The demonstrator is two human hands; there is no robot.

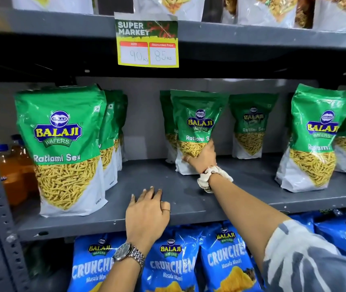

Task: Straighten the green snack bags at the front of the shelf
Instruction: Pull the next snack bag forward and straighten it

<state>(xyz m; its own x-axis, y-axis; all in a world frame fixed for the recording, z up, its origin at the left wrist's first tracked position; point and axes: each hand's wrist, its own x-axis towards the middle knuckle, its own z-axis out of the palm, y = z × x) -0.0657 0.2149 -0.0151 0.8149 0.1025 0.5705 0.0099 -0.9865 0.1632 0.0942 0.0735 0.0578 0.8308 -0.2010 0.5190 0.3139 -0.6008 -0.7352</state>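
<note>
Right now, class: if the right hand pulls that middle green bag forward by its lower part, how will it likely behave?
The green bag will probably crumple: its film looks creased and glossy. It may tip, standing tall on a narrow base. It likely slides easily on the smooth shelf as the right hand pulls.

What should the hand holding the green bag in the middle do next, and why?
Probably pull the middle green bag forward to the shelf edge. The right hand grips its lower corner, and it stands farther back than the left front bag.

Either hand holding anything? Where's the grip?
Right hand grips the middle green snack bag at its lower right edge. Left hand rests flat on the shelf, empty.
</note>
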